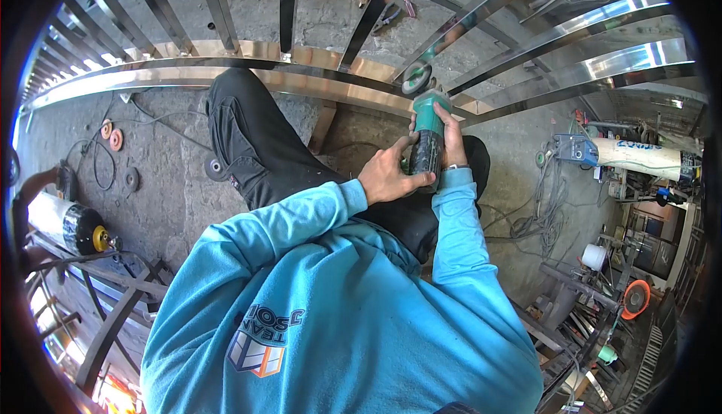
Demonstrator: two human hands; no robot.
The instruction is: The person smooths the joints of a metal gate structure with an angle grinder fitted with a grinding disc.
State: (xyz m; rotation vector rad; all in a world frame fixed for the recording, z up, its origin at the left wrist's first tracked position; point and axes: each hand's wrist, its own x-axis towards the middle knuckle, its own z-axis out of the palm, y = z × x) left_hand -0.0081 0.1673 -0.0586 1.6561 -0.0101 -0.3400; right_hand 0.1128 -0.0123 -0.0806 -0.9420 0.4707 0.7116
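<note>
Both my hands are closed round a green and black angle grinder (430, 121), held over my lap between my knees. My left hand (387, 172) wraps the black rear of its body, thumb lying across it. Farther forward, my right hand (453, 139) grips the side of the green housing, with some fingers hidden behind it. The grinder's disc (416, 79) points away from me, close to the bottom rail (346, 87) of a shiny metal railing. Polished upright bars (286, 15) fan out from that rail.
Discs (115, 139) and cables (105, 166) lie on the concrete floor to the left, near a gas cylinder (68, 226). A long white cylinder (635, 154) and tangled cables (538, 222) are at right. Pliers (387, 17) lie beyond the railing.
</note>
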